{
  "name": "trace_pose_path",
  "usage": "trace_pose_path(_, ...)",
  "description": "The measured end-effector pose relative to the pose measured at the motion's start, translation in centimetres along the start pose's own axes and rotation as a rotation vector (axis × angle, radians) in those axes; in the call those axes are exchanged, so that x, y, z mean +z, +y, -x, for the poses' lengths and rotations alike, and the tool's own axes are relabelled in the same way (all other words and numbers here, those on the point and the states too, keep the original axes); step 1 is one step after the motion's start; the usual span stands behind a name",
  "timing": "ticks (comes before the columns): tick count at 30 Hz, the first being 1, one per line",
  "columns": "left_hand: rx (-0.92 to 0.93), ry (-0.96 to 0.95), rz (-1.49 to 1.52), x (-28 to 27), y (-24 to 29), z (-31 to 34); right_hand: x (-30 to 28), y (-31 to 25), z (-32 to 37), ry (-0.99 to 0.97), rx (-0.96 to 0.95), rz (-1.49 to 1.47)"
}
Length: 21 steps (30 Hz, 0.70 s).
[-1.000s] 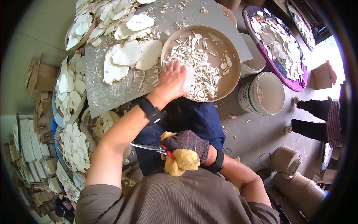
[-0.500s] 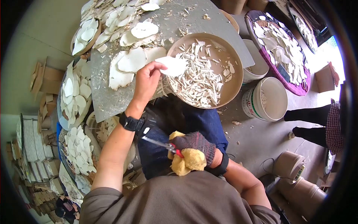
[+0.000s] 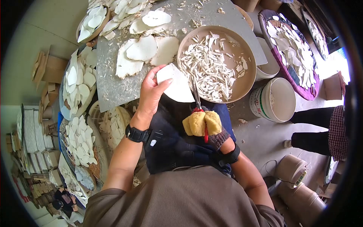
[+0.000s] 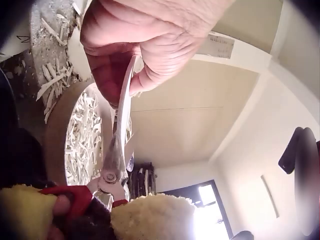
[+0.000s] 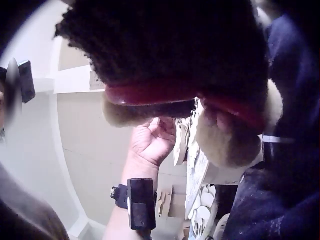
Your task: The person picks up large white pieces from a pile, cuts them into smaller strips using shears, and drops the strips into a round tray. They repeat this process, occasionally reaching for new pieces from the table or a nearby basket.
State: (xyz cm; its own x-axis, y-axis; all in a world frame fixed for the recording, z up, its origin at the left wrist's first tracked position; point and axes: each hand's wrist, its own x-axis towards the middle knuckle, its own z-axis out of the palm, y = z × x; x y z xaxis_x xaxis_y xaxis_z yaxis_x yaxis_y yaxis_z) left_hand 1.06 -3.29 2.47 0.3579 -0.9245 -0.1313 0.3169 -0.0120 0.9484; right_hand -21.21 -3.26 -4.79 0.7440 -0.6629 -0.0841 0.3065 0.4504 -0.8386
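Observation:
My left hand [image 3: 150,92] pinches a flat white slice [image 3: 177,86] with a straight-cut lower edge, thumb on top, beside the round tray. In a dark knitted glove [image 3: 220,139], my right hand grips red-handled scissors [image 3: 196,92] with yellow spongy padding [image 3: 202,123] round the handles. The scissor blades point away from me along the slice's right edge. From the left wrist view, the slice [image 4: 126,102] stands edge-on and the blades reach up beside it from the pivot [image 4: 111,176]. The glove [image 5: 170,45] hides most of the right fingers in the right wrist view.
The round tray [image 3: 247,81] holds many white cut strips at the grey table's [image 3: 107,89] near edge. Larger slices [image 3: 141,49] lie left of it. A white bucket [image 3: 278,100] stands to the right, near a standing person's legs [image 3: 310,138]. Baskets of slices [image 3: 79,142] line the left.
My left hand has gone from lying over the tray to pinching the slice at the tray's left side. My right hand has brought the scissors forward from my lap and turned them toward the slice.

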Motion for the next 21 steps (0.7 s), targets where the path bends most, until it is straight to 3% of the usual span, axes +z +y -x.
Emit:
trace_pose_path(2,-0.019,-0.022,-0.049,0.1,-0.3,0.1,0.7,-0.2,0.0,0.016,-0.014,0.261)
trace_pose_path(6,-0.024,-0.046,-0.1,0.7,-0.9,0.2,0.9,0.3,0.6,0.047,-0.044,0.327)
trace_pose_path(9,-0.028,-0.09,-0.1,0.9,-0.8,0.1,1.1,-1.4,1.2,0.054,0.011,0.149)
trace_pose_path(11,-0.204,-0.264,-0.158,0.1,1.5,-0.7,1.3,-2.2,2.1,0.126,0.115,-0.314)
trace_pose_path(13,-0.422,-0.568,-0.342,-0.2,3.7,-2.7,2.1,-4.1,2.7,0.069,0.142,-0.376)
trace_pose_path(14,-0.212,-0.836,-0.667,-1.2,2.5,-5.0,2.6,-5.4,3.0,-0.003,0.077,-0.077)
trace_pose_path(15,-0.237,-0.92,-0.836,0.2,3.1,-6.6,2.9,-6.0,3.2,-0.076,0.011,0.221)
trace_pose_path(16,-0.259,-0.999,-1.007,2.6,3.8,-7.7,2.6,-3.5,3.2,-0.018,0.371,-0.147)
trace_pose_path(17,-0.237,-0.91,-0.78,5.0,4.3,-8.4,3.7,-6.3,3.0,-0.211,0.143,0.446)
trace_pose_path(18,-0.214,-0.82,-0.555,7.7,4.6,-8.8,4.5,-6.8,2.7,-0.284,0.027,0.57)
trace_pose_path(19,0.007,-0.774,0.015,10.5,4.6,-8.7,5.0,-6.9,2.5,-0.351,-0.089,0.692)
trace_pose_path(21,0.055,-0.741,0.181,13.8,6.9,-9.1,4.9,-7.1,2.4,-0.38,-0.228,0.815)
